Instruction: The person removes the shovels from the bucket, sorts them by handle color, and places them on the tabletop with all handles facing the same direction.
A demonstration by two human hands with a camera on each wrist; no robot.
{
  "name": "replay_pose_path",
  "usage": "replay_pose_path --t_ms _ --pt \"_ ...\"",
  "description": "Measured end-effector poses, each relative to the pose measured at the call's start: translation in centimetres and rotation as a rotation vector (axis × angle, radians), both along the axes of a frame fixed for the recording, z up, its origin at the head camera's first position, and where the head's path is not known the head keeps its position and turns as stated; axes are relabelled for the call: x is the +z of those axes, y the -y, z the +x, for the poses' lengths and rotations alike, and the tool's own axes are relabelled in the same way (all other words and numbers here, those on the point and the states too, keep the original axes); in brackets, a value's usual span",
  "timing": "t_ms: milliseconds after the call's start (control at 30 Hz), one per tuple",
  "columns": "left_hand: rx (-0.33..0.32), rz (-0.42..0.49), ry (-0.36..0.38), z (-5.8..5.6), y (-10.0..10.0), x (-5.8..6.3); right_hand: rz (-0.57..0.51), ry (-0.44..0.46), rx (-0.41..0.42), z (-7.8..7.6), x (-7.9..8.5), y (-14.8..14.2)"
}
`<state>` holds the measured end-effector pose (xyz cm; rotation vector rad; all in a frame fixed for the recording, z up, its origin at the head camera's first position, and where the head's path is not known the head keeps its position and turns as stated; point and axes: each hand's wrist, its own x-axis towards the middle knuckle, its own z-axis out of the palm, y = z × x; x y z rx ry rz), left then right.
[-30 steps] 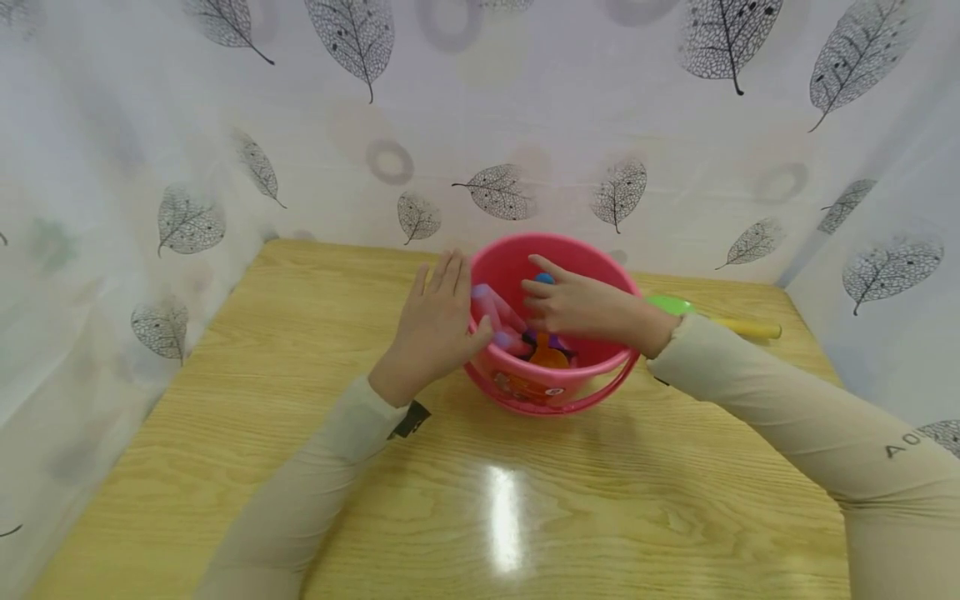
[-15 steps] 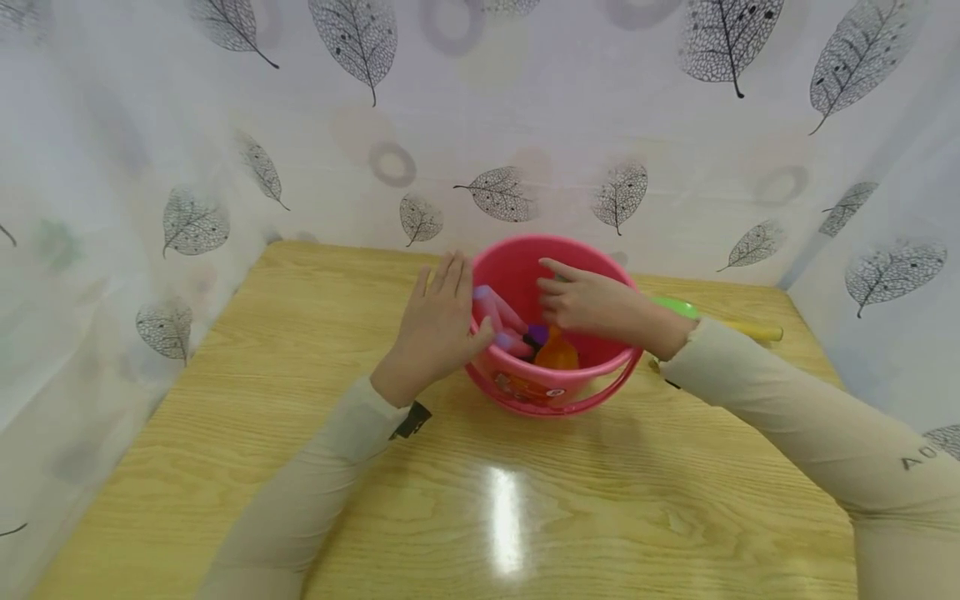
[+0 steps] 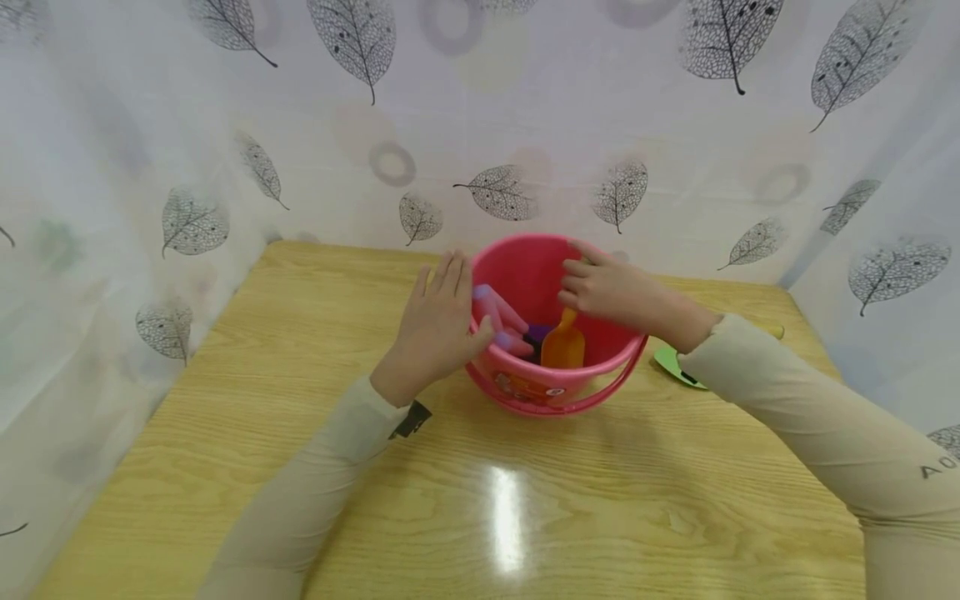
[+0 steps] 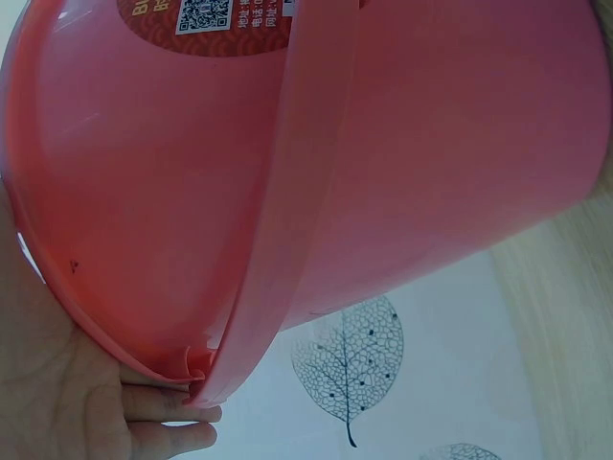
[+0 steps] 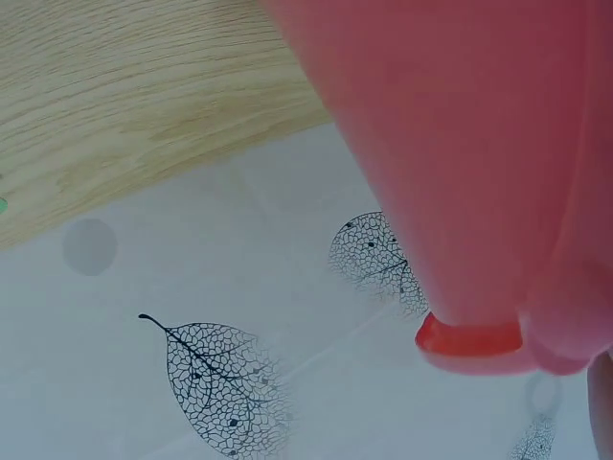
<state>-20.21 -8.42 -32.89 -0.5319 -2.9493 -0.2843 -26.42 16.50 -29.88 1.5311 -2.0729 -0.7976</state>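
Bucket [image 3: 558, 377] stands at the back of the bench [image 3: 450, 483]. Taking twelve as its far side, the left grip [image 3: 438, 321] lies against its rim at nine o'clock, fingers straight, probably steadying it. The right grip [image 3: 600, 287] reaches in from three, curled on the upper end of an orange scoop [image 3: 562, 346] whose blade points down towards six. Handling that scoop inside the bucket seems the step in hand; the next move would call for a lift clear of the rim or a release, and I cannot tell which.

The scoop's handle end is lost under the fingers. A pink toy [image 3: 501, 321] shows at eight; the purple thing [image 3: 538, 332] at seven is too buried to name. Outside, the right sleeve [image 3: 780, 392] partly covers a green piece [image 3: 675, 365] at four and leaves only a yellow tip [image 3: 777, 331] at three. The right wrist view is mostly bucket wall.
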Motion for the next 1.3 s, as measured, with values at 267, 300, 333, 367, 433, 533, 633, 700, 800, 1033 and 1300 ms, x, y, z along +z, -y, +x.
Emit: replay_pose_path --t_ms 267,300,333,367,433,533,633,700,800,1033,1300 --pt "-0.001 0.003 -0.007 -0.1 0.0 0.0 0.027 0.080 -0.039 0.0 0.0 0.3" --pt "-0.001 0.003 -0.005 -0.1 0.0 0.0 0.027 0.095 -0.040 0.1 0.0 0.3" --pt "-0.001 0.003 -0.004 -0.1 0.0 0.0 0.025 0.110 -0.041 0.1 0.0 0.4" --pt "-0.001 0.002 -0.005 -0.1 0.0 0.0 0.023 0.114 -0.040 0.1 0.0 0.4" --pt "0.000 0.002 -0.003 0.0 0.0 0.1 0.020 0.119 -0.040 0.1 -0.1 0.4" --pt "-0.001 0.005 -0.001 0.0 0.0 0.2 0.023 0.104 -0.045 0.1 -0.1 0.4" --pt "-0.003 0.006 0.001 0.0 -0.1 0.2 0.022 0.100 -0.063 0.1 0.1 0.2" --pt "-0.003 0.006 0.002 0.0 -0.1 0.3 0.019 0.099 -0.079 0.1 0.3 0.0" --pt "0.000 0.002 0.000 0.0 -0.1 0.2 0.000 0.105 -0.097 0.2 0.6 -0.2" --pt "0.003 -0.002 -0.001 0.0 -0.1 0.1 -0.018 0.055 -0.115 0.3 1.5 -1.1" --pt "0.006 0.006 -0.005 0.0 -0.1 0.0 -0.035 0.043 -0.201 0.8 3.1 -2.5"
